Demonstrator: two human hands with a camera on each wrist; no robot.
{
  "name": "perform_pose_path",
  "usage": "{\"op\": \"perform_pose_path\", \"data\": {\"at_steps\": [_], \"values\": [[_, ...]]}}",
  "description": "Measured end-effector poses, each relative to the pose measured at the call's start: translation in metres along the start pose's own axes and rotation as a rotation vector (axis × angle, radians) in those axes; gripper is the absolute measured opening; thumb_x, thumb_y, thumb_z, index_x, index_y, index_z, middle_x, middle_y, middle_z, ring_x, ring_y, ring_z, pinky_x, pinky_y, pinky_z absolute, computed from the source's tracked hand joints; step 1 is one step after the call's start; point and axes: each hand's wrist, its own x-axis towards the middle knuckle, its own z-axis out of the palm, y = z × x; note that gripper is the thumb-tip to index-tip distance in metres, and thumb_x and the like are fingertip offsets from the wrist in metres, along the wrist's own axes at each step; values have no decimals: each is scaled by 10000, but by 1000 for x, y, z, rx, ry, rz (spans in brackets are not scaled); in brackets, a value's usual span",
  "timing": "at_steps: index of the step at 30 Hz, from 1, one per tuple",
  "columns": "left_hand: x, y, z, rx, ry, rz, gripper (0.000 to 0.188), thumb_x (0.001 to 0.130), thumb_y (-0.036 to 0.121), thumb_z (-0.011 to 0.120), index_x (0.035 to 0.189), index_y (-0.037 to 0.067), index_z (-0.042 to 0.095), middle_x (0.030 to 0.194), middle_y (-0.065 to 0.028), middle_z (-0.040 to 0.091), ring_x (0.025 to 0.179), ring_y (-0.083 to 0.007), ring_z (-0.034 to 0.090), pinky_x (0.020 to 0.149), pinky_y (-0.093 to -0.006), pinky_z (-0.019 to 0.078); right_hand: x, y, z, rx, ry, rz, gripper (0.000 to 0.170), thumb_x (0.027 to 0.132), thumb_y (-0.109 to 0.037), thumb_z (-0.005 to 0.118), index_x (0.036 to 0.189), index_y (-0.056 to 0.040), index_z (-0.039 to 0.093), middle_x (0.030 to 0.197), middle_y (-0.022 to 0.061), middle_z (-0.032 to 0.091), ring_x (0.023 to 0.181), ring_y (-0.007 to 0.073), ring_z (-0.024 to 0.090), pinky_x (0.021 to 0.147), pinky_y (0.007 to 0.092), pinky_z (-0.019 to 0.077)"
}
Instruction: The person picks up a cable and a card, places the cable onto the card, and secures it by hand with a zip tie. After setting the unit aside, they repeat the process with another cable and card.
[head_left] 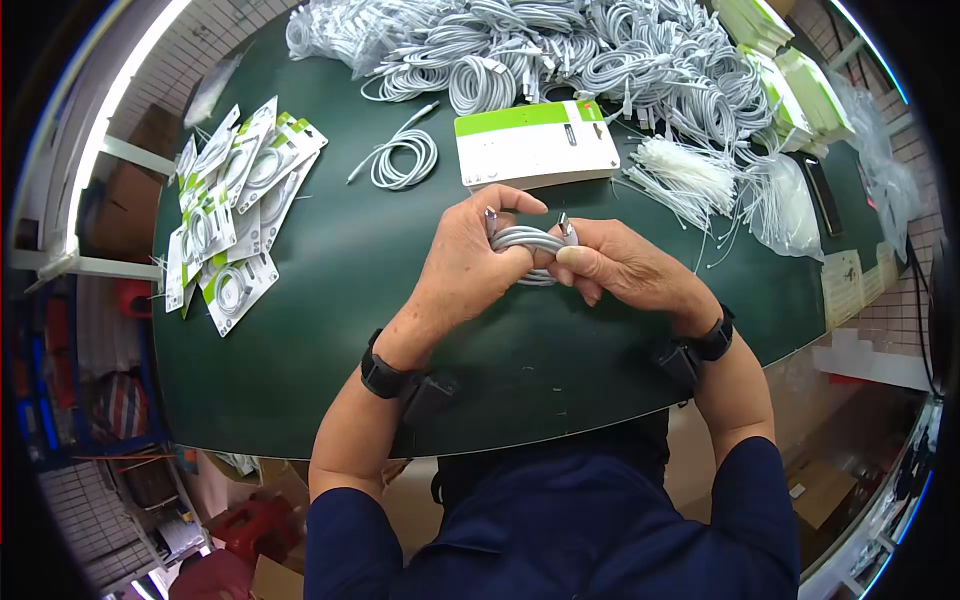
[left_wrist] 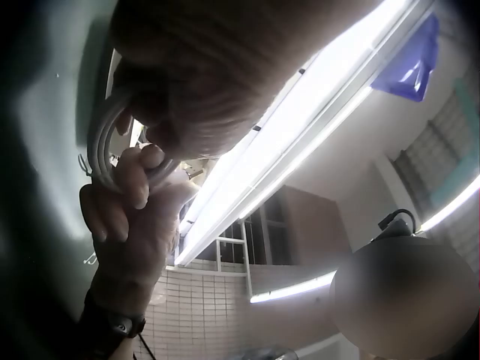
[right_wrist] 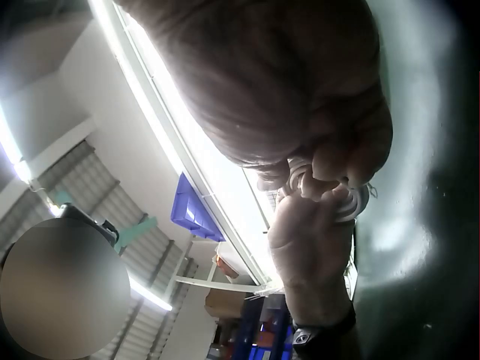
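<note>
A coiled white cable [head_left: 528, 237] is held between both hands over the green table, its metal plug ends poking up at either side of the loops. My left hand [head_left: 462, 262] grips the left part of the coil, thumb across the loops and index finger stretched out above them. On the other side my right hand [head_left: 632, 265] pinches the coil near one plug between thumb and fingers. From the left wrist, the loops [left_wrist: 97, 142] show as a ring around the fingertips. The right wrist view has the coil [right_wrist: 352, 206] partly hidden by fingers.
Beyond the hands stands a white-and-green box [head_left: 540, 150], with a loose coiled cable [head_left: 405, 160] to its left. A large heap of cables [head_left: 560, 50] fills the back. Carded cables [head_left: 230, 215] lie left; white ties [head_left: 685, 175], green-white boxes [head_left: 810, 95] and a phone [head_left: 822, 195] lie right.
</note>
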Motion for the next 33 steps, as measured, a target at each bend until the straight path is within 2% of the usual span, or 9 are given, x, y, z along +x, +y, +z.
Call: {"op": "perform_pose_path", "data": {"at_steps": [4,7,10,16,22,25,31,32,33], "values": [[2,-4,4,120,75,67,355,831,-15,705,1176,-23,621,807,-35,726,677,-34,594,601,-203,451,0,-2,-3,1,32,-11,343,1102,-330,524,950,-46,641,814,-12,607,612,71,557,580,233,468],[2,-3,8,-170,78,-11,344,833,-33,685,1170,-30,611,812,-62,735,662,-52,616,570,-202,461,4,8,-11,-137,84,-41,336,1094,-322,544,946,-46,665,800,-12,633,598,69,572,568,232,468],[2,-1,19,-430,111,-52,348,829,-53,659,1172,-39,600,822,-85,744,649,-69,635,551,-206,476,3,5,-21,-83,66,-17,327,1090,-308,555,957,-41,689,801,-9,658,600,60,583,566,226,470],[4,-12,18,238,168,187,297,830,-75,608,1115,-17,669,839,-60,747,656,-40,597,560,-210,464,3,10,-21,110,-80,2,369,1103,-348,545,1019,-24,699,833,-5,664,600,51,556,564,217,465],[0,-9,18,-12,-17,-43,206,916,22,689,1112,-11,743,810,-6,718,650,-24,581,562,-197,456,0,8,-18,-17,-162,-9,420,1122,-379,482,973,-36,672,826,-4,641,577,61,529,547,225,450],[2,-8,18,-120,-19,-40,216,940,56,708,1144,-10,732,799,0,706,647,-18,578,558,-189,459,0,6,-16,-56,-127,-5,386,1115,-351,489,948,-45,656,812,-7,637,570,64,530,537,231,444],[3,-4,14,22,58,13,446,924,40,706,1354,-34,616,715,28,662,609,-40,589,551,-207,484,1,3,-7,-56,1,-46,357,1100,-316,511,918,-46,658,804,-4,647,565,79,544,525,246,455],[5,-5,5,113,27,-31,623,896,18,722,1473,-38,494,906,-47,710,783,-93,657,683,-252,538,1,3,-7,-44,36,-61,357,1100,-315,515,917,-45,661,802,-2,648,562,80,547,525,248,458],[6,-4,7,96,132,97,674,885,12,731,1498,-38,455,1017,-80,689,880,-117,650,744,-274,537,1,3,-8,-31,75,-76,356,1099,-314,518,916,-45,665,800,0,649,559,82,550,524,250,461]]}}
